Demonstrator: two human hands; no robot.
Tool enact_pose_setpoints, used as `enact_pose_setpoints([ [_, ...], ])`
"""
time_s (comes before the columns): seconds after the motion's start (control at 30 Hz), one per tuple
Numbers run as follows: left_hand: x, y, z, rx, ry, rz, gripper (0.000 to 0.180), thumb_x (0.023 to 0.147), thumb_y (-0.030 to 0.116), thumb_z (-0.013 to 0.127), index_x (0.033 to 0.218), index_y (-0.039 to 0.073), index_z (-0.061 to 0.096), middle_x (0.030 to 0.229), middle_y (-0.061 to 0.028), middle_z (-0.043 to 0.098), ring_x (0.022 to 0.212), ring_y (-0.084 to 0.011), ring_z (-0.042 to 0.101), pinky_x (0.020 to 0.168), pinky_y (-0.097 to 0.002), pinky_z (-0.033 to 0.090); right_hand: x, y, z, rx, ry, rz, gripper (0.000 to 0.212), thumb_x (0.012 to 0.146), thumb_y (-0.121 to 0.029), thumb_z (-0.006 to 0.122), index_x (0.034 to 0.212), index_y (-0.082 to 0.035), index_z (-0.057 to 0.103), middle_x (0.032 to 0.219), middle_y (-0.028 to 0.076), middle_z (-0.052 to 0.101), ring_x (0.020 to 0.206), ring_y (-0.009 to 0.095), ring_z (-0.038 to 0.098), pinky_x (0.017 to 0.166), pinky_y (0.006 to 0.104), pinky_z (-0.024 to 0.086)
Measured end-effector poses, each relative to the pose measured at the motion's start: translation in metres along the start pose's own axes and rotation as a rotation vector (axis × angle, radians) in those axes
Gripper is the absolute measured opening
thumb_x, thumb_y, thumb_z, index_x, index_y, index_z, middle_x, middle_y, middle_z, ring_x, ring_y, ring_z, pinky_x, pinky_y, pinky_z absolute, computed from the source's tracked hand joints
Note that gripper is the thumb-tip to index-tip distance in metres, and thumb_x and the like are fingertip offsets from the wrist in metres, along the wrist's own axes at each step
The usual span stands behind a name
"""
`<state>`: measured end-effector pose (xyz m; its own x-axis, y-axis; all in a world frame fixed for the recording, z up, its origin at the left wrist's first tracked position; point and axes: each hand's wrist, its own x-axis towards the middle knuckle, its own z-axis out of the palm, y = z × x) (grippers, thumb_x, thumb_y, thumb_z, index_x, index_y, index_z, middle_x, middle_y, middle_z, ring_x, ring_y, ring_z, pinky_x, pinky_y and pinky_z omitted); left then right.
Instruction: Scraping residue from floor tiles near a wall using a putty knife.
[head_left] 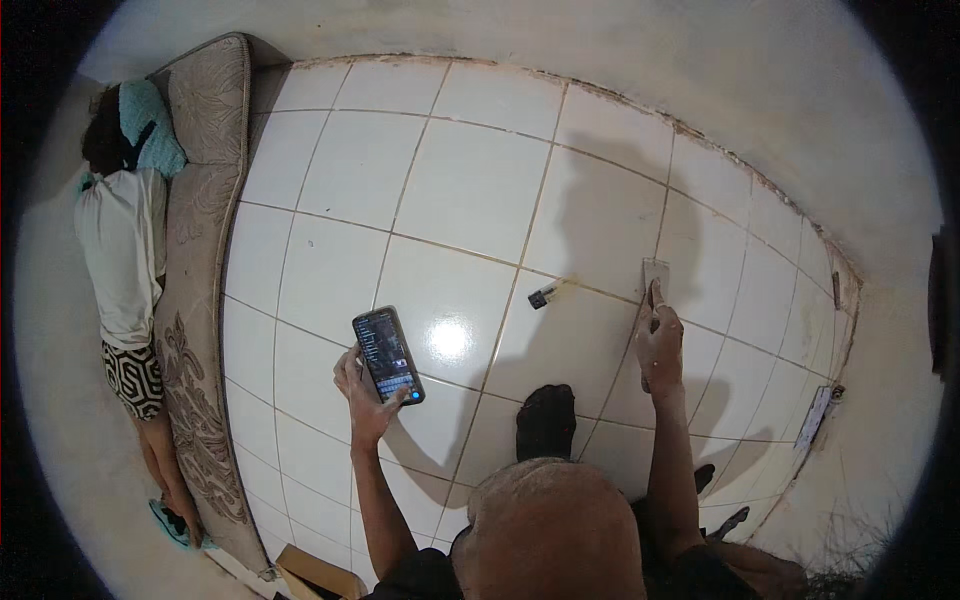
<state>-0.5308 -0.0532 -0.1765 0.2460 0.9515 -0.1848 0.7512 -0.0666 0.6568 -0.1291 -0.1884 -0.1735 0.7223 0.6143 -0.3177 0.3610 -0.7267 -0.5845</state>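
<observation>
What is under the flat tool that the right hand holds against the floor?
Under the scraper blade held by the right hand lies white floor tile, along a grout line. The patch directly beneath the blade is covered and cannot be seen.

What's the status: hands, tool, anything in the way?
Left hand holds phone. Right hand presses scraper on floor tiles. Small tube lies nearby.

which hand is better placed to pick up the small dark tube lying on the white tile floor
Right, probably: the right hand with its flat scraper is nearer the small dark tube; the left hand holds a phone.
</observation>
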Motion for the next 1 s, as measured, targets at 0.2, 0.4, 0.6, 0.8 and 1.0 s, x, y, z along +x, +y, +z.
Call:
enact_pose_setpoints([
  [0.2, -0.002, 0.0, 0.0, 0.088, -0.014, -0.007, 0.104, 0.051, 0.025, 0.085, 0.135, 0.006, 0.026, 0.127, -0.0141, 0.027, 0.121, -0.032, 0.025, 0.105, -0.0465, 0.029, -0.002, -0.001, -0.001, -0.076, -0.008, -0.044, 0.057, 0.08, 0.001, 0.045, 0.136, -0.005, 0.036, 0.081, 0.018, 0.052, 0.078, 0.029, 0.053, 0.076, 0.0388, 0.043],
  [0.4, -0.002, -0.001, 0.002, 0.054, -0.004, -0.001, 0.108, 0.05, 0.028, 0.086, 0.136, 0.006, 0.024, 0.127, -0.0143, 0.026, 0.121, -0.0312, 0.026, 0.105, -0.0455, 0.029, -0.001, 0.001, -0.001, -0.016, -0.006, -0.02, 0.058, 0.079, 0.003, 0.045, 0.136, -0.005, 0.037, 0.088, 0.02, 0.054, 0.082, 0.031, 0.054, 0.078, 0.0404, 0.043],
  [0.6, -0.001, -0.008, -0.001, 0.027, -0.009, 0.041, 0.107, 0.051, 0.028, 0.086, 0.137, 0.009, 0.024, 0.125, -0.0134, 0.026, 0.12, -0.0302, 0.028, 0.106, -0.0449, 0.029, 0.0, 0.003, 0.002, -0.05, 0.051, -0.06, 0.044, 0.091, -0.013, 0.046, 0.133, -0.002, 0.04, 0.086, 0.02, 0.059, 0.065, 0.02, 0.048, 0.065, 0.033, 0.042],
  [0.8, -0.001, -0.005, 0.004, -0.017, 0.005, 0.018, 0.106, 0.051, 0.027, 0.085, 0.136, 0.009, 0.025, 0.126, -0.0136, 0.027, 0.121, -0.0308, 0.027, 0.106, -0.045, 0.028, -0.003, -0.005, -0.004, -0.041, -0.017, 0.005, 0.05, 0.085, -0.007, 0.048, 0.134, -0.003, 0.039, 0.089, 0.021, 0.054, 0.081, 0.031, 0.053, 0.077, 0.0384, 0.043],
  [1.0, -0.002, 0.002, 0.003, 0.094, 0.004, -0.012, 0.103, 0.05, 0.025, 0.085, 0.134, 0.009, 0.027, 0.125, -0.0127, 0.027, 0.121, -0.0305, 0.024, 0.106, -0.0453, 0.027, -0.002, -0.007, -0.004, -0.01, -0.005, -0.004, 0.049, 0.087, -0.009, 0.049, 0.134, -0.001, 0.038, 0.087, 0.021, 0.055, 0.079, 0.03, 0.053, 0.076, 0.038, 0.043],
])
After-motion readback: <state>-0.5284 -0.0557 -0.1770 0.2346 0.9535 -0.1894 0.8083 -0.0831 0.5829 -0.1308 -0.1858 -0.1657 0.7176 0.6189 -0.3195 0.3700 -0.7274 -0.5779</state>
